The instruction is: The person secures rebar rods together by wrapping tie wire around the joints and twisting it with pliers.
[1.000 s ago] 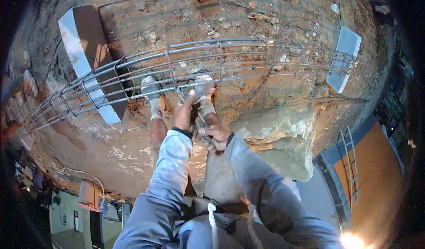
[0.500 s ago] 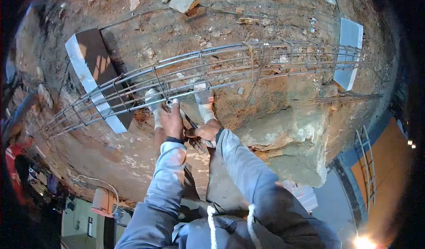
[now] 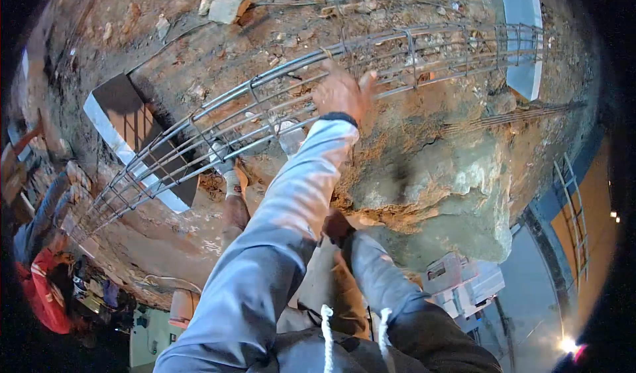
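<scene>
A long rebar cage of straight bars and square stirrups runs across the ground. My left hand is stretched over the middle of the cage, thumb spread away from the fingers. It is slightly blurred, and I cannot tell whether the fingertips touch the bars. Below it, in shadow, my right hand stays close to my legs, partly covered by my left sleeve. Its fingers are too dark to show whether they hold anything. My foot stands beside the cage's near side.
The cage rests on a left block and a right block. A stone lies beyond it. Thin rods lie at right, near a ladder. A person in red is at lower left, beside a bucket.
My left hand has moved up and right from near my feet to over the cage's middle. My right hand has moved slightly right and down into shadow. The view has shifted.
</scene>
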The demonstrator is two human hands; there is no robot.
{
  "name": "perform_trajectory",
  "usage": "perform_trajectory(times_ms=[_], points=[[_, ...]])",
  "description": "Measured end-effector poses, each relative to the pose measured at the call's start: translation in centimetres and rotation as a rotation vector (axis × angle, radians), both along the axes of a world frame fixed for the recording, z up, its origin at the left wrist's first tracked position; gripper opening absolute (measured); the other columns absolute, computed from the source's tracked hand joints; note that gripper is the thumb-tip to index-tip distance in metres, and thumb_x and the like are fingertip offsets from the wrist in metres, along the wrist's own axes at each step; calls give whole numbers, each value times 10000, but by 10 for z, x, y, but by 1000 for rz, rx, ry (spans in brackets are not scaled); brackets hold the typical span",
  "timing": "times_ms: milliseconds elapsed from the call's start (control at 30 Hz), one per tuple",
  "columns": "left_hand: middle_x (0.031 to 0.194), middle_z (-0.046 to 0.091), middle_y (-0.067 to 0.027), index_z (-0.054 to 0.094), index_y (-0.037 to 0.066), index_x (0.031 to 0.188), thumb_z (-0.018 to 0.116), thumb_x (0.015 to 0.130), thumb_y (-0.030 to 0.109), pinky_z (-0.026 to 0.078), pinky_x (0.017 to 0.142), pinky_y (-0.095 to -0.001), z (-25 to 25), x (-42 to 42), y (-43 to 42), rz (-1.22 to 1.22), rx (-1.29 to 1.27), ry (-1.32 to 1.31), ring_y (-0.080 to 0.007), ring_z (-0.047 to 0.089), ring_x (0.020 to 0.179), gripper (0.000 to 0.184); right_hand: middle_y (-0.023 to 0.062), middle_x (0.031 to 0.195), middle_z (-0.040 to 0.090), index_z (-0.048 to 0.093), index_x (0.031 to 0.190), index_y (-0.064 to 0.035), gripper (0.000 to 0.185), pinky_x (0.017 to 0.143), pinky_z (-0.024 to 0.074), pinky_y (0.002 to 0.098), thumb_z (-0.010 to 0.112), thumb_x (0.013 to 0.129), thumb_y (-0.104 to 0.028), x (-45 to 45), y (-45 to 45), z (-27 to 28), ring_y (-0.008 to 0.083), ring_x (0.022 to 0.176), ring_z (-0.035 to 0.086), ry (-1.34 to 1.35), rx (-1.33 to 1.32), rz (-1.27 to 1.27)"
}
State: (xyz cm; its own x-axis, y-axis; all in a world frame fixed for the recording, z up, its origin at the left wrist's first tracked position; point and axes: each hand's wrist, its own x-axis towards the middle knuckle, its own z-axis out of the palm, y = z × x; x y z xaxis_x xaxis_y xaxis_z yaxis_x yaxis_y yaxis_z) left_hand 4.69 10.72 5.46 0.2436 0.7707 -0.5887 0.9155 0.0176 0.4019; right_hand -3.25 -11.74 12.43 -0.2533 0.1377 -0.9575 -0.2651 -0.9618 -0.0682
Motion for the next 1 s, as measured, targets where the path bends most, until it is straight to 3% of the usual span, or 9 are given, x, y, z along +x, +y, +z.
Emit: perform_trajectory(times_ms=[133,167,467,533,567,633,700,800,1000], points=[[586,604,-150,377,-158,1133,592,790,532,473,498,-425,-12,-13,-7,-78,213,1,-325,627,561,800,82,820,603,475,1235,-50,487,624,491,275,610,787,-186,-9,-45,-11,159,724,578,-40,-196,-263],[588,601,-154,368,-158,1150,596,792,521,472,485,-428,-14,-17,-11,-130,159,-9,-328,619,545,801,60,741,589,560,1125,-34,370,546,464,284,613,782,-161,-20,-76,-28,145,640,556,-227,-12,-218],[624,605,-165,378,-141,1200,566,824,492,475,528,-455,-2,-15,-26,-78,192,-32,-344,616,570,760,84,785,648,610,937,-5,163,590,480,300,585,821,-117,10,-49,15,153,677,612,-635,-112,-360],[632,613,-151,402,-130,1204,550,834,483,476,540,-444,-5,-14,-31,-118,268,-24,-339,620,592,730,160,832,645,582,989,22,251,662,484,373,589,815,-158,25,-67,-3,275,743,622,-912,-88,-90],[643,622,-140,410,-113,1219,555,830,460,476,546,-416,13,-7,-17,-122,-26,55,-317,627,607,707,180,861,642,569,1016,25,293,702,481,399,598,805,-177,31,-81,-20,319,782,618,-1009,-159,65],[606,613,-154,549,-39,1023,595,814,435,475,524,-453,-13,-4,-26,-105,92,-9,-316,628,580,521,199,935,633,559,1055,21,378,790,451,426,637,774,-219,61,-25,-24,362,881,592,-1254,27,10],[725,644,-199,657,32,733,673,710,294,512,655,-422,-12,0,-21,-180,45,32,-328,650,732,264,214,983,622,552,1096,18,420,831,436,405,645,768,-228,92,5,-53,347,928,584,-1197,118,-69],[743,642,-206,664,42,753,656,718,301,510,663,-430,-30,2,-19,37,-44,-62,-328,647,761,261,186,993,632,549,1128,11,432,824,443,374,650,769,-206,122,51,-82,296,918,597,-1141,163,-85],[695,608,-201,669,75,836,619,734,311,463,616,-492,10,-44,-28,184,39,-384,-400,592,669,262,92,965,641,567,1100,-4,378,774,448,324,650,782,-190,118,99,-36,179,876,591,-1069,394,-209]])
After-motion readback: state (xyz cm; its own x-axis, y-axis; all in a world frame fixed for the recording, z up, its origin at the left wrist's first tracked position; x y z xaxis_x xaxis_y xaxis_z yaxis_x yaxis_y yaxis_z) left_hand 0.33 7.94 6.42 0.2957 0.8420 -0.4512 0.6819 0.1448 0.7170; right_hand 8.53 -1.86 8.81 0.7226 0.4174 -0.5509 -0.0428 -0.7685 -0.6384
